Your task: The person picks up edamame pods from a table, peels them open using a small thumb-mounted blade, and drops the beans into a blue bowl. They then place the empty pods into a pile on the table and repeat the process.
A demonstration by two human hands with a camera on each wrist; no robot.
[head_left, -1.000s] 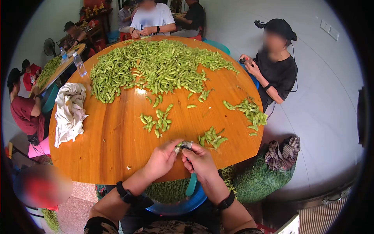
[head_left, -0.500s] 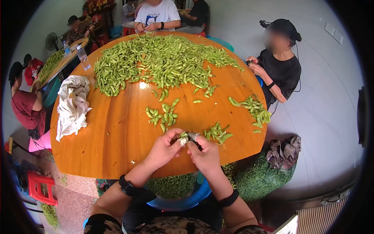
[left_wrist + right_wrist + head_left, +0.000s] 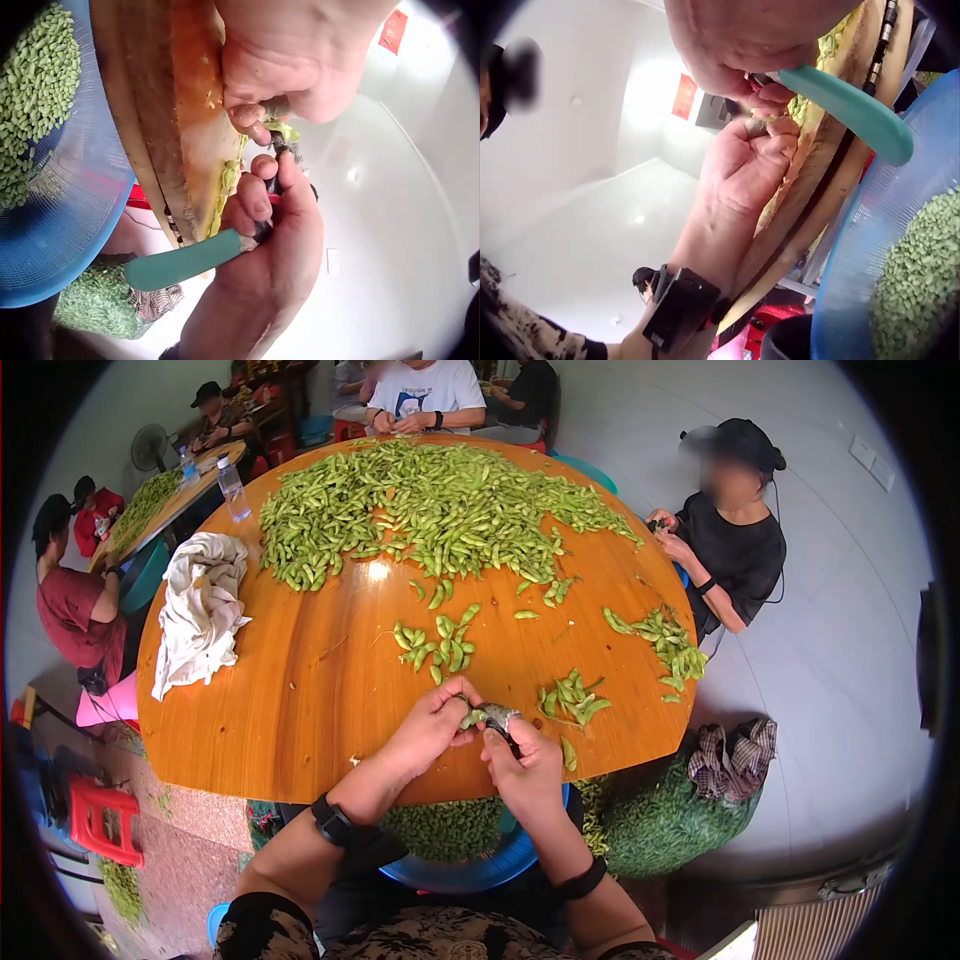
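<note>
Over the near edge of the table (image 3: 290,730), my two hands meet fingertip to fingertip. My left hand (image 3: 428,732) pinches a green soybean pod (image 3: 473,717), mostly covered by the fingers. Curled around a tool with a teal handle (image 3: 184,259) is my right hand (image 3: 527,762); dark and red parts show between its fingers, but I cannot tell what kind of tool it is. The tool's dark end meets the pod in the left wrist view. Below the hands, a blue mesh basket (image 3: 455,880) holds shelled green beans (image 3: 922,277).
A large heap of pods (image 3: 420,510) covers the far side, with small piles (image 3: 572,698) nearer. A white cloth (image 3: 203,610) and a water bottle (image 3: 233,490) lie left. People sit around, one in black (image 3: 735,540) at the right. A full green sack (image 3: 670,820) stands at right.
The head view has shifted, so the table sits further right and higher. Both hands stay together at the pod; the pale piece at the left fingertips now looks greener, and the teal handle is mostly hidden.
</note>
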